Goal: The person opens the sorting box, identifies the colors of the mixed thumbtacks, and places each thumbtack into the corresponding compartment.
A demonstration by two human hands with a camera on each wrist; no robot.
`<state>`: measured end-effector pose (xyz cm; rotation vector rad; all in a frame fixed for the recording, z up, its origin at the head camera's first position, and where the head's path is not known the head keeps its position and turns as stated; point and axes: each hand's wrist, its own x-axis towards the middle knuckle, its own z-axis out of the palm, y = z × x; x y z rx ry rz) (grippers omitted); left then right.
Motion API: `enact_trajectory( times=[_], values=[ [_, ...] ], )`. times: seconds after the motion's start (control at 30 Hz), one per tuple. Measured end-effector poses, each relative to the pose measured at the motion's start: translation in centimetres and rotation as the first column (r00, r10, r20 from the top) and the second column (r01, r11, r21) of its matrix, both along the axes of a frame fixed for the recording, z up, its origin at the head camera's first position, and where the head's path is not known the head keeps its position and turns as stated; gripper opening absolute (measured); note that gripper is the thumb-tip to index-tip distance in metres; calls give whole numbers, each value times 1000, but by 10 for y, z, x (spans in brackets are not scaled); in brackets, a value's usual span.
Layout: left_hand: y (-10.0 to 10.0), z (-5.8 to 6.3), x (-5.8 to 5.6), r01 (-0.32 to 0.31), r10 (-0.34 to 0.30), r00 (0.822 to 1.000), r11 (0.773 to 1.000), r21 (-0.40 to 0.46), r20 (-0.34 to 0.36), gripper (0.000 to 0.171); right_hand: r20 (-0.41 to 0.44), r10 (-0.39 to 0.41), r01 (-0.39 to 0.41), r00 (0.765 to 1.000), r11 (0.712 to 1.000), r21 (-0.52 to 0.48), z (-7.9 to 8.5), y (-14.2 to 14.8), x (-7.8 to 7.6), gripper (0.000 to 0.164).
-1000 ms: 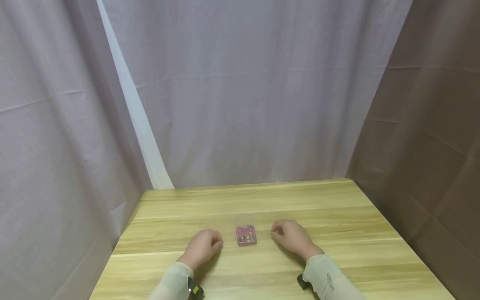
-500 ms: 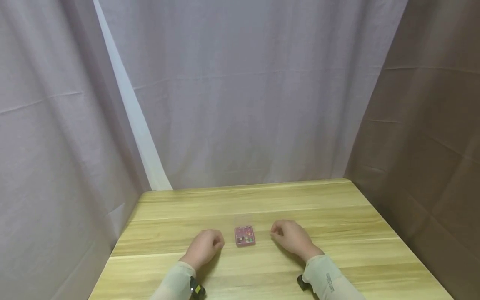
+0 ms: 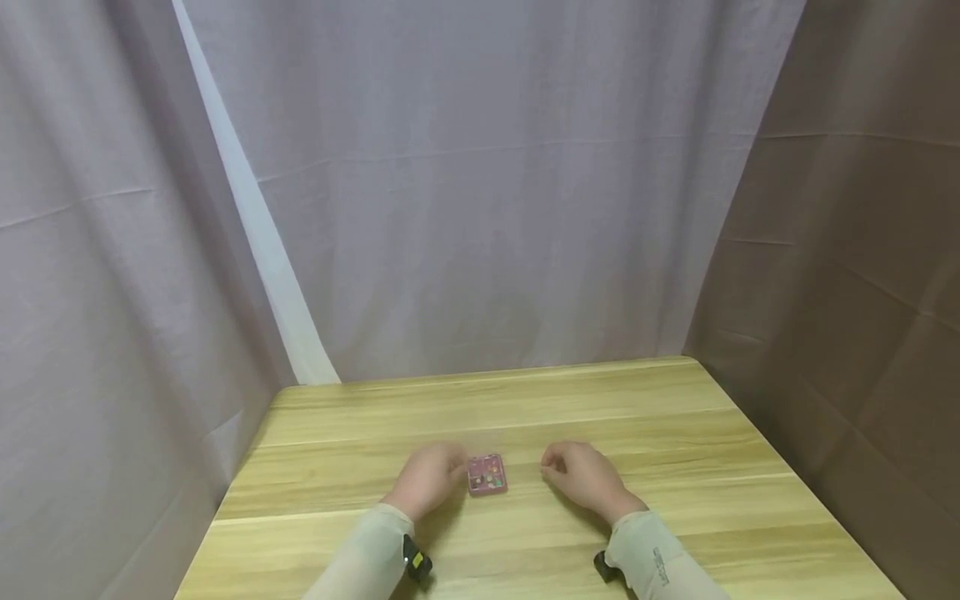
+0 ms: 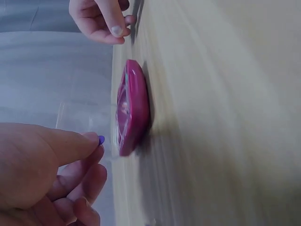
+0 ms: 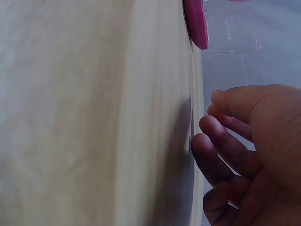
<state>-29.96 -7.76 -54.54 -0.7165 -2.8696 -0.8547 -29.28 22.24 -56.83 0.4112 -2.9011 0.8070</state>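
Note:
A small square pink compartment box with several tiny coloured pieces in it lies on the wooden table. Its clear lid stands raised at the far side in the right wrist view. My left hand is right at the box's left edge. In the left wrist view, thumb and forefinger of that left hand pinch a small purple bead beside the pink box. To the right of the box, my right hand stays low over the table, fingers loosely curled around nothing.
Grey curtains hang behind the table and at its left, with a white strip showing between them. A darker brown curtain hangs at the right. Each wrist carries a small black camera, such as the left one.
My left hand has moved right and slightly forward to the box, carrying the purple bead. The right hand has stayed where it was. The head view has shifted slightly.

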Motion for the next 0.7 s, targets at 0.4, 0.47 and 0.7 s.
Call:
enact_trajectory(
  times=[0.4, 0.47, 0.7],
  values=[
    [23, 0, -13, -5, 5, 1000, 999, -33, -8, 9, -17, -4, 5, 1000, 1000, 11, 3, 4, -1, 5],
    [24, -2, -14, -13, 13, 1000, 999, -44, -16, 9, -20, -6, 6, 1000, 1000, 3, 4, 4, -1, 5],
    [24, -8, -16, -28, 28, 1000, 998, -51, -6, 10, -35, -9, 8, 999, 999, -33, 9, 4, 0, 5]
  ],
)
